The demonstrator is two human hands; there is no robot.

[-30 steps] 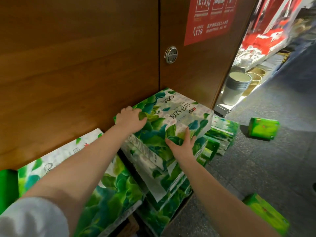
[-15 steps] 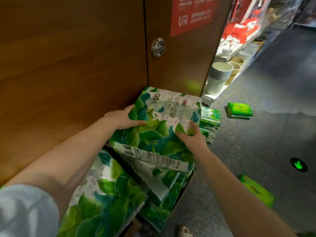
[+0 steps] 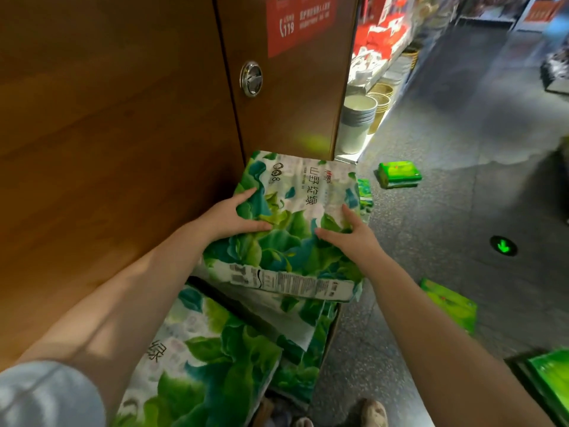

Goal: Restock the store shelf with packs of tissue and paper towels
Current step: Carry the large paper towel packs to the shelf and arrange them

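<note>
A large tissue pack (image 3: 295,211) with a green leaf print lies flat on top of a stack, against the foot of a wooden cabinet (image 3: 123,134). My left hand (image 3: 234,215) rests on its left side with fingers spread. My right hand (image 3: 345,232) presses its right side, fingers straight and thumb out. Under it sit more leaf-print packs (image 3: 286,328), and another large pack (image 3: 203,365) lies nearer to me on the left.
Small green tissue packs lie on the grey floor: one far right of the stack (image 3: 398,174), one nearer (image 3: 449,303), more at the bottom right corner (image 3: 551,380). White buckets (image 3: 357,124) stand by a lit shelf. A green arrow (image 3: 503,245) glows on the floor.
The view has tilted and moved closer. The top pack has shifted slightly and lies flatter on the stack; both hands stay on it, now more on its top face.
</note>
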